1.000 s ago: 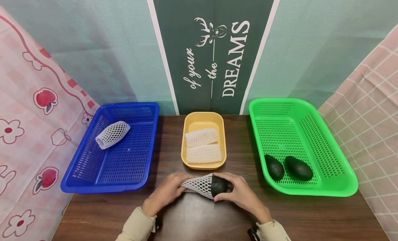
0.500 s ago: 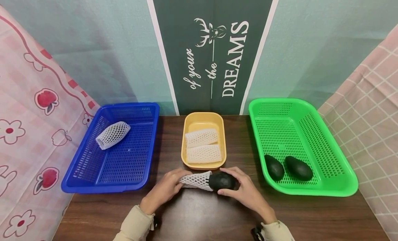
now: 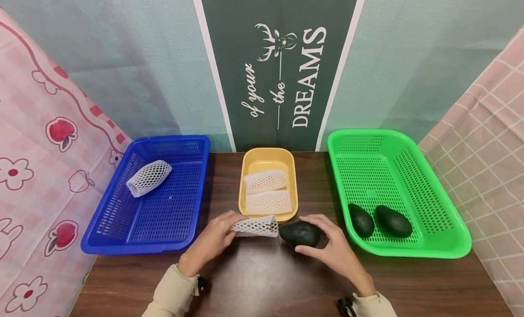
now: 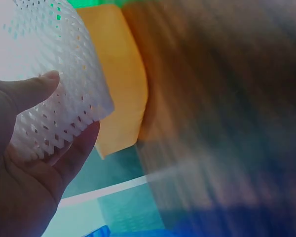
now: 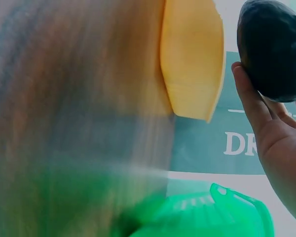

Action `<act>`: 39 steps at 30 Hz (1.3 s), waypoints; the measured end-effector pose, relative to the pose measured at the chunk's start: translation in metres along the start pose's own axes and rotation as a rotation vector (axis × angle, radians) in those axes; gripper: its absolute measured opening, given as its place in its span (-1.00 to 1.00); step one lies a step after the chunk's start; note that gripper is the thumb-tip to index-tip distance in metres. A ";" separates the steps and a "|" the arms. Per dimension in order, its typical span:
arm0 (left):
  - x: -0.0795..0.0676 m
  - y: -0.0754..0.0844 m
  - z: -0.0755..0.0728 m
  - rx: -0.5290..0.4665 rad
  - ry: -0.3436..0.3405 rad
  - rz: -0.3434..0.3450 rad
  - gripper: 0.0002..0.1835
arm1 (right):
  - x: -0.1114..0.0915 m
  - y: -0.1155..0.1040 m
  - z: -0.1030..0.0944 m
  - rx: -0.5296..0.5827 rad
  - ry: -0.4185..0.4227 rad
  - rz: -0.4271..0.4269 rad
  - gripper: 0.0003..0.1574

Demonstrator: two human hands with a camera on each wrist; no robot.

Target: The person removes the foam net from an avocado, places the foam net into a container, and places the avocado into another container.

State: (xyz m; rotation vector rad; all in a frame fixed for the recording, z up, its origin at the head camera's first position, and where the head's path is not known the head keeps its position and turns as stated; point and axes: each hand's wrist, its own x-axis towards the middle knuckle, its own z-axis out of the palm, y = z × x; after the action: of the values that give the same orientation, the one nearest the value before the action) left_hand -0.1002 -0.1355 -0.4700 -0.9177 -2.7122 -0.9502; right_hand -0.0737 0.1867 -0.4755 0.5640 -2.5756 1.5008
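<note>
My left hand (image 3: pixel 214 237) pinches one end of a white foam net sleeve (image 3: pixel 257 227). In the left wrist view the thumb lies on the mesh (image 4: pixel 64 106) and a finger is under it. The sleeve's other end faces right, toward a dark avocado (image 3: pixel 300 233). My right hand (image 3: pixel 330 244) grips that avocado by its wide end, thumb on the near side and fingers on the far side. Its narrow tip points left, at the sleeve's mouth; whether the two touch I cannot tell. In the right wrist view the avocado (image 5: pixel 272 49) sits between the fingers and thumb.
Beyond the hands stands a yellow tray (image 3: pixel 268 155) with two flat foam sleeves (image 3: pixel 268 202). On the left a blue basket (image 3: pixel 163 217) holds a net-wrapped item (image 3: pixel 149 178). Two avocados (image 3: pixel 394 221) lie in the green basket (image 3: pixel 425 249) on the right. All stand on a wooden table (image 3: pixel 262 280).
The avocado has come out of the sleeve as my right hand moved right with it. My left hand has shifted slightly left and up, still holding the sleeve.
</note>
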 end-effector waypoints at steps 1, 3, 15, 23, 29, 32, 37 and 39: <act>0.001 0.000 -0.002 0.006 0.010 0.001 -0.54 | 0.000 -0.001 -0.002 0.013 0.007 -0.002 -0.19; 0.005 -0.001 -0.004 0.017 0.027 0.001 -0.55 | 0.001 -0.002 -0.007 0.029 0.019 0.002 -0.18; 0.028 -0.001 -0.016 0.094 0.083 0.025 -0.59 | 0.000 -0.006 -0.038 -0.005 0.165 0.021 -0.13; 0.044 -0.001 -0.021 0.169 0.163 0.042 -0.59 | 0.000 -0.003 -0.063 0.012 0.264 0.049 -0.14; 0.060 -0.001 -0.019 0.194 0.208 0.044 -0.64 | -0.004 0.003 -0.085 -0.017 0.357 0.103 -0.10; 0.069 0.000 -0.019 0.203 0.224 0.023 -0.64 | -0.006 0.008 -0.096 -0.052 0.429 0.211 -0.10; 0.080 -0.001 -0.017 0.203 0.250 -0.005 -0.65 | -0.015 0.014 -0.110 -0.120 0.554 0.386 -0.14; 0.084 -0.001 -0.016 0.196 0.249 -0.015 -0.67 | -0.018 0.017 -0.114 -0.137 0.593 0.436 -0.15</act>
State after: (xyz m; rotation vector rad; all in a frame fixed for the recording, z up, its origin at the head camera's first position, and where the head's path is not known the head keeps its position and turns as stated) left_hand -0.1703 -0.1031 -0.4323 -0.6940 -2.5470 -0.7286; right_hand -0.0736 0.2971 -0.4367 -0.4307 -2.3610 1.3072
